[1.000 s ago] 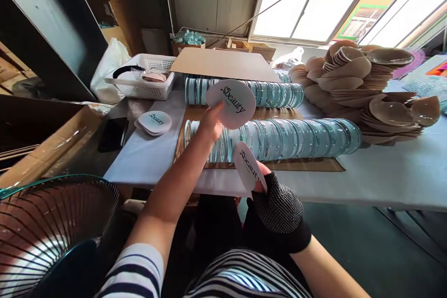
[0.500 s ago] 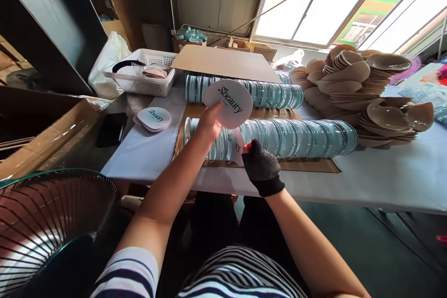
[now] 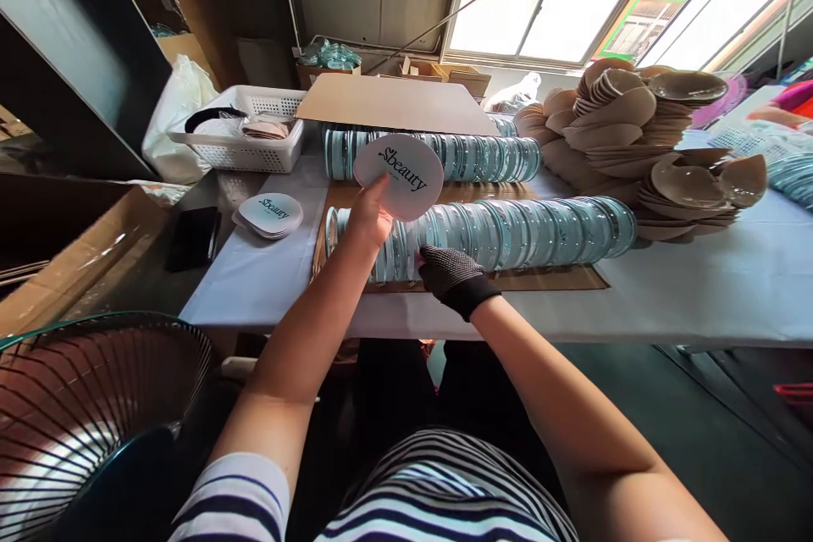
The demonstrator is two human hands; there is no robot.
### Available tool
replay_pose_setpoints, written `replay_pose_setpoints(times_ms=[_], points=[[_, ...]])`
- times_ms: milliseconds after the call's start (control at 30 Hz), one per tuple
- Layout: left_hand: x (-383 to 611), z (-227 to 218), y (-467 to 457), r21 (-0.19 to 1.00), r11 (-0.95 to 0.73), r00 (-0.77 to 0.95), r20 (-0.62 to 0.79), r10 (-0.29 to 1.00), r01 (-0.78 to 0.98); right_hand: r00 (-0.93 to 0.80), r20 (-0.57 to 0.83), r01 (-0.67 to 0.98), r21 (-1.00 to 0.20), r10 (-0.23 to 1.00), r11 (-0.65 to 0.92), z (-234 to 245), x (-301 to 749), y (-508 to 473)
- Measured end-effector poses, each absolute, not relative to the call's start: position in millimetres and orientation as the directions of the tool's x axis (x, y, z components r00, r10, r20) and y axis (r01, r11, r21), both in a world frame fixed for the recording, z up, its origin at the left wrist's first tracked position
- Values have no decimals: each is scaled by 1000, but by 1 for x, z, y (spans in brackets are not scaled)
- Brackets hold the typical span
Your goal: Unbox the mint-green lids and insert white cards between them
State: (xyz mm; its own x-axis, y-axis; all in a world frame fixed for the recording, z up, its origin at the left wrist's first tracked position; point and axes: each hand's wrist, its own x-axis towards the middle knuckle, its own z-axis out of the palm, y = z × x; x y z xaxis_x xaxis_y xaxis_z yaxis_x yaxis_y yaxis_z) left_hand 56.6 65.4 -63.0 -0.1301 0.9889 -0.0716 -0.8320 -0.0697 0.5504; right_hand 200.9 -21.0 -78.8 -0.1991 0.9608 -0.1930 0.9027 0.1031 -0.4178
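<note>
My left hand (image 3: pixel 372 212) is closed on an oval white card (image 3: pixel 406 178) printed "beauty", thumb on its face; whether more cards lie behind it I cannot tell. Below it, my right hand (image 3: pixel 452 273), in a black dotted fingerless glove, pinches at the front row of clear bluish plastic visors or shells (image 3: pixel 533 233). A pale card edge shows at its fingertips, among the row's left part; most of that card is hidden. A small pile of the same cards (image 3: pixel 270 216) lies on the white table to the left.
A second clear plastic row (image 3: pixel 495 157) stands behind, partly under a cardboard sheet (image 3: pixel 394 102). Stacked beige cups (image 3: pixel 616 135) fill the back right. At left are a white basket (image 3: pixel 238 144), a black phone (image 3: pixel 192 237), a cardboard box (image 3: pixel 82 246) and a fan (image 3: pixel 95 406).
My right hand has moved left and slightly up, taking its card in among the clear plastic pieces, so its print no longer shows. The left hand still holds its card; the whole view has shifted slightly.
</note>
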Motion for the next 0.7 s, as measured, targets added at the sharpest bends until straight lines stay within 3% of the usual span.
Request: replay_pose_setpoints(times_ms=[100, 167, 200, 233, 300, 367, 433, 500, 600, 700], points=[[59, -65, 64, 559, -96, -152, -53, 987, -823, -387, -327, 513, -853, 862, -93, -85, 210, -21], [60, -66, 63, 570, -128, -168, -18, 986, -811, -510, -270, 194, -961, 816, -197, -89, 216, -20], [61, -67, 63, 575, -146, -178, 0, 984, -805, -551, -253, 113, -967, 795, -230, -91, 218, -20], [62, -68, 63, 579, -160, -187, 13, 982, -799, -576, -276, 135, -960, 770, -243, -91, 221, -19], [63, -70, 64, 586, -179, -198, 32, 980, -790, -549, -401, 369, -903, 733, -218, -87, 225, -17], [64, -72, 65, 592, -197, -213, 43, 976, -782, -415, -420, 644, -762, 807, -66, -77, 229, -11], [65, -74, 67, 596, -210, -229, 45, 972, -775, -312, -203, 774, -620, 928, 124, -64, 232, -2], [66, -75, 67, 598, -225, -241, 56, 969, -769, -252, 114, 779, -565, 961, 271, -52, 234, 11], [68, -75, 65, 611, -262, -250, 106, 962, -747, -153, 445, 780, -494, 883, 384, -44, 232, 23], [71, -75, 61, 605, -324, -307, 134, 942, -728, -256, 616, 797, -301, 745, 524, -48, 221, 19]])
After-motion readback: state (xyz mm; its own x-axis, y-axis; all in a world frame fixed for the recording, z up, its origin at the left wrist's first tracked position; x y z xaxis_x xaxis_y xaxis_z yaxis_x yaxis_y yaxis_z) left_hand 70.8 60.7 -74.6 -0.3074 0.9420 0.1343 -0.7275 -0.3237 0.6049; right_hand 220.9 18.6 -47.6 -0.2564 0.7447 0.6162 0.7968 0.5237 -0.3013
